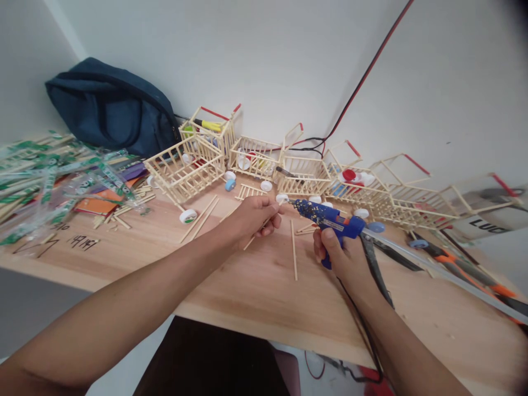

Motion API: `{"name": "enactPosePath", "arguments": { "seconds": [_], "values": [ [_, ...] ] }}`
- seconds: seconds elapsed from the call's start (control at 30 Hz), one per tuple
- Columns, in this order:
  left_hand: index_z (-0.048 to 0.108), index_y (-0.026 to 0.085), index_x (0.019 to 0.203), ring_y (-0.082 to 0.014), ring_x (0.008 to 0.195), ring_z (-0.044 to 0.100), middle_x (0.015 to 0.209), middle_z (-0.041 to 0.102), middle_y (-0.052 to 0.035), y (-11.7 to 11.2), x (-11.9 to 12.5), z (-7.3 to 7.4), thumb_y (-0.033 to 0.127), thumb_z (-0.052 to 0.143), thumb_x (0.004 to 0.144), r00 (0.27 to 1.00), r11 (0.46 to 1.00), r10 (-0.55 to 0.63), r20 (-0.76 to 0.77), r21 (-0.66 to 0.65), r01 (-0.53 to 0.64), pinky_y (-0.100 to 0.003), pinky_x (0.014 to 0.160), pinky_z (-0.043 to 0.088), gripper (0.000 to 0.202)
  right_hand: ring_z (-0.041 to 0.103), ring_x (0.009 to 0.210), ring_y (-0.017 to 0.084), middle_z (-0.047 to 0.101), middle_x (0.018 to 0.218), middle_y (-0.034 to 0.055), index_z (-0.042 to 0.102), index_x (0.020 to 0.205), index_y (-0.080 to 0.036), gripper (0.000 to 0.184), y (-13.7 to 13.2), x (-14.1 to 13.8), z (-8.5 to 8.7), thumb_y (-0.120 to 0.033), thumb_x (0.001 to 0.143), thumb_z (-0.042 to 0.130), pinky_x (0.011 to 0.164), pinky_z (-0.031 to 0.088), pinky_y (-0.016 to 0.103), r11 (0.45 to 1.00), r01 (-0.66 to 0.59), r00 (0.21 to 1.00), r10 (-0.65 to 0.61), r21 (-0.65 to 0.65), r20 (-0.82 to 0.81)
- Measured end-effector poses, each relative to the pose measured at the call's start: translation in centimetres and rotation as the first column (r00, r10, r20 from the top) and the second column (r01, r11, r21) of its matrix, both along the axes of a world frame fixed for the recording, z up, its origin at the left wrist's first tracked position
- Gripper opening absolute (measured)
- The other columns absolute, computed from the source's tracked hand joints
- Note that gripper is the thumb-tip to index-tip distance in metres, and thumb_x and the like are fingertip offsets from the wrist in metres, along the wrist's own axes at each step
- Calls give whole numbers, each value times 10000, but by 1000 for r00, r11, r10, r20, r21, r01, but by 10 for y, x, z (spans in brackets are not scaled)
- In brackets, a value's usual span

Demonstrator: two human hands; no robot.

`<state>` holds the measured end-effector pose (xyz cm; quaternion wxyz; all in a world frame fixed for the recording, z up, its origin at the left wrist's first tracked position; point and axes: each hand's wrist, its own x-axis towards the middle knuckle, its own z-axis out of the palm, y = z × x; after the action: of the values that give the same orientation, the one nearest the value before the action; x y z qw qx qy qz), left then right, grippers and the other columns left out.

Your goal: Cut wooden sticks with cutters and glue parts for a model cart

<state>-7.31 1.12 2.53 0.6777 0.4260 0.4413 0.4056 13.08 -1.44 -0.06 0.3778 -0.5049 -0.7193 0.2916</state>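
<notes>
My left hand (252, 218) is closed in a pinch on a thin wooden stick (261, 226), held just above the wooden table (256, 286). My right hand (343, 254) grips a blue glue gun (330, 219) by its handle. The gun's nozzle points left at the stick's upper end, close to my left fingertips. A clear glue rod (437, 268) sticks out behind the gun to the right, and its black cord runs down along my right forearm.
Several small stick-built carts (193, 165) with bottle-cap wheels line the wall. Loose sticks (293, 250) and a white cap (188, 215) lie on the table. Packets of sticks (45, 181) pile at left before a dark blue bag (111, 107). Orange-handled pliers (462, 264) lie right.
</notes>
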Motion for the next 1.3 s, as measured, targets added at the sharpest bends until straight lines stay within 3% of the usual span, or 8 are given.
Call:
{"name": "enactPosePath", "arguments": {
  "seconds": [1.3],
  "values": [
    [530,115,782,-22,315,353,515,513,36,0,0,0,154,393,943,1000,1000,-4,-6,-22,4,-153,322,147,214,480,461,125,496,485,6,474,572,-203,542,-1,0,1,-634,887,384,455,365,250,999,21,1000,-21,34,16]
  ]
}}
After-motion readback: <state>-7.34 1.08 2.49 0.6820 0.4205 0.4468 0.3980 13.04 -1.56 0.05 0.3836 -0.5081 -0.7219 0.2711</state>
